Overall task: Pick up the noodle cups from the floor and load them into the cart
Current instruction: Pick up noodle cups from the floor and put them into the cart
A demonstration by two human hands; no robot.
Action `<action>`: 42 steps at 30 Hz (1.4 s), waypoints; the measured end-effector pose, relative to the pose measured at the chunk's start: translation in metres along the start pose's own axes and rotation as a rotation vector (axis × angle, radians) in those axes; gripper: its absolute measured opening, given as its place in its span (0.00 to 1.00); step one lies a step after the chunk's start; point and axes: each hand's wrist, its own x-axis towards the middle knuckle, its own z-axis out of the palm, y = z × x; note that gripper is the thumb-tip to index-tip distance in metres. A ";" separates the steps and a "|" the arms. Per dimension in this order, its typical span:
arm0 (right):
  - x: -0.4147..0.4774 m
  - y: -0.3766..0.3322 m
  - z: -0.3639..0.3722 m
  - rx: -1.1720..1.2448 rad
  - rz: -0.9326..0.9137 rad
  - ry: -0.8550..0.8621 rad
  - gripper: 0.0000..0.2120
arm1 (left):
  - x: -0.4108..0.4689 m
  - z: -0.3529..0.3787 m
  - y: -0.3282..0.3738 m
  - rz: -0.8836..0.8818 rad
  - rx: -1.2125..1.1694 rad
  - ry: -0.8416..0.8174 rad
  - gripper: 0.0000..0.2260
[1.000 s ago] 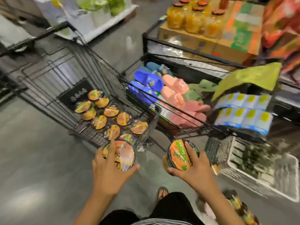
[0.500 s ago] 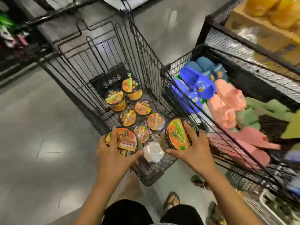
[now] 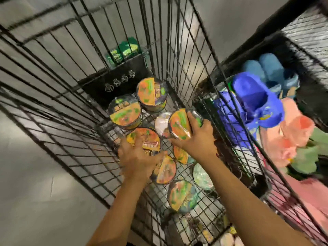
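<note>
Motion blur smears the left hand (image 3: 136, 158), which covers the near side of a noodle cup (image 3: 144, 138); the right hand (image 3: 194, 139) hides part of a second noodle cup (image 3: 178, 125). Lid print is unreadable. The cart (image 3: 99, 88) runs off the top and left edges.

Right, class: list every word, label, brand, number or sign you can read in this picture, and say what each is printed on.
No text here reads clearly.
On the cups: dark blocks of print on the lids, too blurred to read.
On the cart panel: four round symbols, no legible words.
On the blue slipper: a small yellow mark, too blurred to read.
</note>
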 end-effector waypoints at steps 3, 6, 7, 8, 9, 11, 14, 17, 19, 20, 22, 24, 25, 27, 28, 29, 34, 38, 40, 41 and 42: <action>0.025 -0.004 0.015 -0.082 -0.056 -0.003 0.58 | 0.016 0.017 -0.005 0.047 0.078 0.043 0.49; 0.041 -0.002 0.034 -0.067 -0.067 0.014 0.57 | 0.029 0.030 -0.006 0.013 0.087 -0.012 0.51; 0.045 -0.003 0.039 -0.050 -0.063 0.025 0.57 | 0.032 0.033 -0.007 -0.001 0.091 -0.007 0.51; 0.049 -0.004 0.043 -0.047 -0.070 0.032 0.57 | 0.035 0.036 -0.008 0.001 0.098 0.013 0.51; 0.051 -0.005 0.047 -0.056 -0.086 0.031 0.57 | 0.037 0.037 -0.008 0.015 0.104 0.040 0.50; 0.054 -0.005 0.052 -0.059 -0.109 0.013 0.55 | 0.039 0.043 -0.012 0.031 0.103 0.069 0.49; 0.053 -0.002 0.055 -0.026 -0.113 -0.010 0.53 | 0.040 0.048 -0.015 0.050 0.117 0.055 0.48; 0.050 -0.003 0.051 0.083 -0.048 -0.127 0.46 | 0.039 0.046 -0.016 0.049 0.101 0.035 0.48; 0.049 -0.002 0.048 0.147 -0.017 -0.150 0.40 | 0.038 0.042 -0.015 0.062 0.077 0.029 0.47; 0.049 -0.002 0.046 0.170 -0.004 -0.156 0.38 | 0.037 0.039 -0.015 0.066 0.079 0.014 0.47; 0.047 -0.003 0.041 0.215 0.026 -0.153 0.36 | 0.035 0.034 -0.012 0.060 0.097 -0.031 0.48; 0.040 -0.006 0.034 0.243 0.071 -0.100 0.36 | 0.031 0.026 -0.008 0.065 0.107 -0.045 0.47; 0.034 -0.007 0.029 0.250 0.106 -0.060 0.36 | 0.029 0.021 -0.005 0.068 0.124 -0.053 0.46; 0.017 -0.007 0.017 0.253 0.198 -0.006 0.37 | 0.024 0.009 0.003 0.098 0.181 -0.066 0.43; 0.006 -0.004 0.013 0.248 0.238 -0.006 0.37 | 0.021 0.003 0.009 0.133 0.213 -0.068 0.41; -0.009 -0.001 0.009 0.224 0.265 -0.017 0.38 | 0.016 -0.002 0.016 0.172 0.255 -0.079 0.41; -0.100 0.027 -0.005 -0.045 0.329 0.005 0.44 | -0.024 -0.014 0.054 0.580 0.538 -0.149 0.37; -0.184 0.066 -0.012 -0.221 0.395 -0.060 0.38 | -0.070 -0.001 0.069 0.844 0.784 -0.299 0.36; -0.227 0.089 -0.012 -0.270 0.431 -0.038 0.36 | -0.104 0.011 0.078 0.914 0.875 -0.329 0.38; -0.248 0.102 -0.013 -0.263 0.447 -0.017 0.36 | -0.123 0.019 0.083 0.959 0.905 -0.325 0.39; -0.270 0.114 -0.015 -0.242 0.469 0.010 0.36 | -0.145 0.026 0.089 1.020 0.926 -0.319 0.39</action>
